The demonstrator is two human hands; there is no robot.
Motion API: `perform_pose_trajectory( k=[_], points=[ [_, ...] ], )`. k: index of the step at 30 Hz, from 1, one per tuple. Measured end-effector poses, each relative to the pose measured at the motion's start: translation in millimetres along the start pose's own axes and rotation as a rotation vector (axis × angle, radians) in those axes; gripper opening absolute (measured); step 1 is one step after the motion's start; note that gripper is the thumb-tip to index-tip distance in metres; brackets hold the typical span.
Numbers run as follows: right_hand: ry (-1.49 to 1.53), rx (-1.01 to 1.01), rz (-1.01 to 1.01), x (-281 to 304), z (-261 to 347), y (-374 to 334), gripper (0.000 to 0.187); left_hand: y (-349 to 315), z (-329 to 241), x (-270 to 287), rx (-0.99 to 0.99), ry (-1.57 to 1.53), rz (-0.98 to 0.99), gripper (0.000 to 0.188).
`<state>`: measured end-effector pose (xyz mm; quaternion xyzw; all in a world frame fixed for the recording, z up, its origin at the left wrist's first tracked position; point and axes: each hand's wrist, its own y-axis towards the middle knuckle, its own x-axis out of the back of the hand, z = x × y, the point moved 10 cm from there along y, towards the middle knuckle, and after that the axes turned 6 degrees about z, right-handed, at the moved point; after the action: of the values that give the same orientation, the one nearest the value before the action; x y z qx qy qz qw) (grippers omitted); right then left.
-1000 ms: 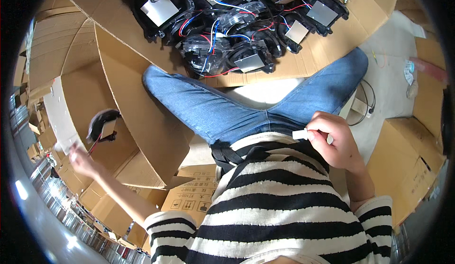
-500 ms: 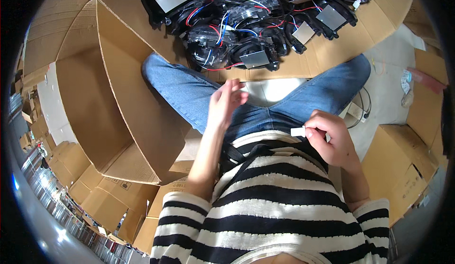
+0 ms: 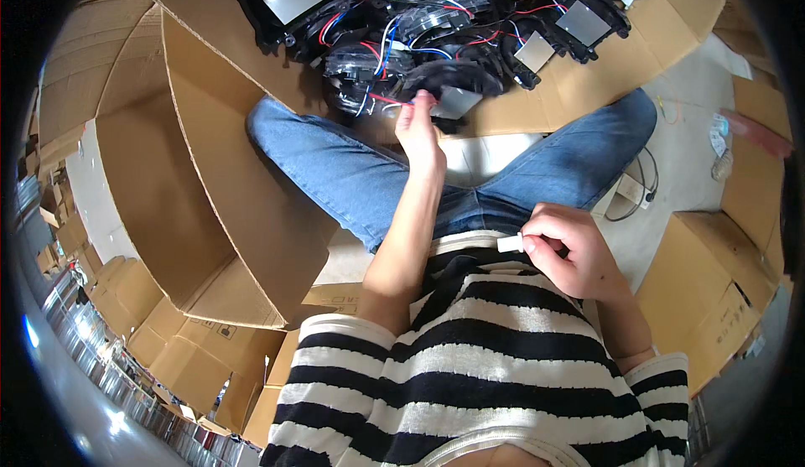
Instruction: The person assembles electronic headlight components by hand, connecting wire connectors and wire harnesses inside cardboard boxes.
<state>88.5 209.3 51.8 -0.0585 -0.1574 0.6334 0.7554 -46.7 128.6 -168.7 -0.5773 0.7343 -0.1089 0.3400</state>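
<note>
My left hand reaches forward to the near edge of a pile of black lamp units. Its fingers are pinched at the nearest black lamp unit, beside its red wire. That unit is tilted and blurred, and carries a grey square plate. Which part of it the fingertips grip is hard to see. Close to my waist, my right hand is closed, with a small white rectangular piece between thumb and fingers.
The other lamp units, with red, blue and white wires, lie on a cardboard sheet. An open cardboard box stands at my left. Another box is at the right, near a black cable on the floor.
My left hand has moved forward from above my lap and taken hold of the nearest lamp unit, which has tilted. My right hand has shifted slightly left with the white piece.
</note>
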Motion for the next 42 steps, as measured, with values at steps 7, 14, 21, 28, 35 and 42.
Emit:
perform_pose_trajectory(
  k=[7,14,21,28,35,42],
  points=[
    [0.003,0.042,0.011,-1.8,3.0,6.8,0.004,-82.5,-80.8,-59.0,-0.174,0.412,0.456,0.019],
    [0.013,0.039,0.082,-1.6,14.6,8.2,0.002,-113.9,-122.8,-86.5,-0.129,0.557,0.622,0.033],
    [0.100,0.070,-0.016,19.8,33.0,12.4,0.004,-139.5,-123.3,-95.3,-0.003,0.411,0.962,0.022],
    [0.139,0.016,-0.044,26.8,33.1,14.6,0.003,-142.4,-120.1,-101.1,0.000,0.547,1.155,0.028],
    [-0.266,0.124,-0.116,30.1,41.2,15.9,0.006,-143.9,-126.2,-112.3,-0.153,0.890,1.265,0.033],
    [-0.280,0.071,-0.148,37.0,31.7,12.3,0.005,-146.6,-123.8,-121.9,-0.172,0.926,1.296,0.043]
  ],
)
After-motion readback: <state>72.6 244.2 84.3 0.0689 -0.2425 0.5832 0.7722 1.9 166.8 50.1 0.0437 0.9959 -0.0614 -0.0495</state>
